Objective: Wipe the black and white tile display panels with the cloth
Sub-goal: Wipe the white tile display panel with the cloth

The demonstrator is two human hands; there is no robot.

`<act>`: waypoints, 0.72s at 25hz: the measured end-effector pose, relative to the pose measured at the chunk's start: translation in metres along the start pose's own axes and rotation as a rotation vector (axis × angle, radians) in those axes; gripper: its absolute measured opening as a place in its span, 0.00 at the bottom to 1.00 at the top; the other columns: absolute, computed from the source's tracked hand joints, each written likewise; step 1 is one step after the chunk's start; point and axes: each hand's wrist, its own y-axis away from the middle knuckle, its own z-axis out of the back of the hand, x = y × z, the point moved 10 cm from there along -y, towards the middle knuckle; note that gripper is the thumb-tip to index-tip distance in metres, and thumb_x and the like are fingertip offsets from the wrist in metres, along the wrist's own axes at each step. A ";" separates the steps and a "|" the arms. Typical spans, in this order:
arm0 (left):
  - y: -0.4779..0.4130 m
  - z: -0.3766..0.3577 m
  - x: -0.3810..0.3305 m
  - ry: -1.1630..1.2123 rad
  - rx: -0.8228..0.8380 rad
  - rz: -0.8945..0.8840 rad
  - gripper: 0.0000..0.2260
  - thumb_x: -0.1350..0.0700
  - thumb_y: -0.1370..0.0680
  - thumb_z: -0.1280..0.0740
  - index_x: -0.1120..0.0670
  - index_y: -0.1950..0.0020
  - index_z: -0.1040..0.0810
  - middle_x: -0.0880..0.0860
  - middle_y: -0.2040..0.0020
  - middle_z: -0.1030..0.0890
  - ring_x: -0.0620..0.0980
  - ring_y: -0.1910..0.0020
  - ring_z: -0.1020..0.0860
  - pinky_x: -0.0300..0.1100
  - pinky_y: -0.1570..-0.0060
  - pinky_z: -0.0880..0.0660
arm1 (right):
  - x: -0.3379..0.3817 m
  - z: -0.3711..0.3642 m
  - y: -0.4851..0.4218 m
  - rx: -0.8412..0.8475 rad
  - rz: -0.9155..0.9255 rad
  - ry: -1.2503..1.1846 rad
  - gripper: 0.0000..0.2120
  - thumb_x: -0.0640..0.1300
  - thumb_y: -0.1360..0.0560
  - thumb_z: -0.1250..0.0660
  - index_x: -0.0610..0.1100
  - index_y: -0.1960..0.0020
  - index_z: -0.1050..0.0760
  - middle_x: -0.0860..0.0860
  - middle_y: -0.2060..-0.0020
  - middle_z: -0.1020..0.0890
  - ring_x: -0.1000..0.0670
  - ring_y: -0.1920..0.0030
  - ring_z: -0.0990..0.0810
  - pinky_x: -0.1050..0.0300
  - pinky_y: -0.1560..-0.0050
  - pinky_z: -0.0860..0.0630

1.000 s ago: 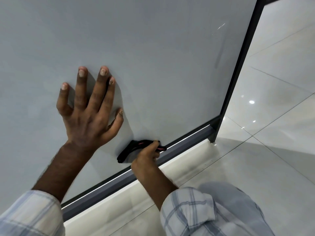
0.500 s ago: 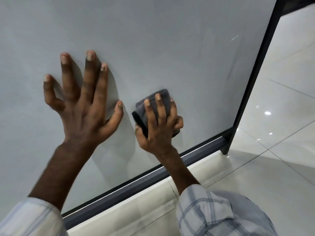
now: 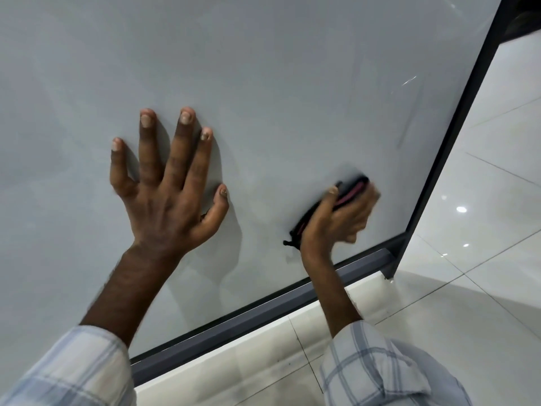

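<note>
Plainly the left hand (image 3: 167,200) lay splayed open on the white panel (image 3: 292,83); the right hand (image 3: 333,224) clutched the cloth (image 3: 352,187) against it

No readable text, label, brand, number or sign. Panel (image 3: 263,83), frame (image 3: 456,136), cloth (image 3: 351,187), sleeves (image 3: 380,373), floor (image 3: 483,317): all plain, unmarked.

Bare panel (image 3: 292,83) lies open above and between the hands, the spread left hand (image 3: 167,200) blocks the middle, and the dark frame (image 3: 234,325) hems the right hand (image 3: 336,221), gripping the cloth (image 3: 351,190), below and rightward.
</note>
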 end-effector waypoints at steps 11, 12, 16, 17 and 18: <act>-0.072 0.042 0.049 0.077 -0.097 0.154 0.30 0.45 0.17 0.39 0.57 0.17 0.37 0.58 0.17 0.39 0.60 0.17 0.44 0.58 0.25 0.48 | 0.224 0.000 -0.062 0.038 1.039 0.155 0.34 0.59 0.23 0.31 0.50 0.20 0.33 0.46 0.21 0.33 0.39 0.24 0.35 0.34 0.29 0.37; -0.068 0.036 0.043 0.044 -0.089 0.161 0.32 0.45 0.18 0.38 0.58 0.17 0.38 0.58 0.17 0.40 0.62 0.17 0.45 0.60 0.23 0.50 | 0.215 0.008 -0.079 -0.048 0.747 0.072 0.35 0.60 0.23 0.33 0.48 0.20 0.34 0.47 0.20 0.35 0.40 0.23 0.35 0.33 0.28 0.38; -0.054 0.023 0.029 -0.023 -0.091 0.176 0.34 0.46 0.19 0.36 0.60 0.17 0.38 0.59 0.17 0.41 0.63 0.17 0.46 0.62 0.21 0.52 | 0.204 -0.008 0.000 0.024 1.061 0.188 0.35 0.60 0.24 0.33 0.47 0.21 0.35 0.47 0.21 0.34 0.35 0.24 0.35 0.36 0.32 0.38; -0.055 0.024 0.030 -0.025 -0.089 0.182 0.34 0.46 0.19 0.37 0.60 0.17 0.39 0.59 0.17 0.41 0.62 0.17 0.48 0.62 0.21 0.52 | 0.201 -0.018 0.036 0.135 1.375 0.255 0.36 0.60 0.26 0.31 0.48 0.22 0.35 0.48 0.21 0.34 0.35 0.25 0.34 0.38 0.35 0.38; -0.057 0.024 0.031 -0.019 -0.086 0.180 0.34 0.46 0.19 0.37 0.60 0.17 0.39 0.59 0.17 0.41 0.61 0.17 0.49 0.63 0.22 0.51 | 0.192 -0.024 0.064 0.221 1.677 0.307 0.36 0.60 0.27 0.31 0.50 0.22 0.34 0.50 0.22 0.33 0.35 0.25 0.34 0.40 0.38 0.38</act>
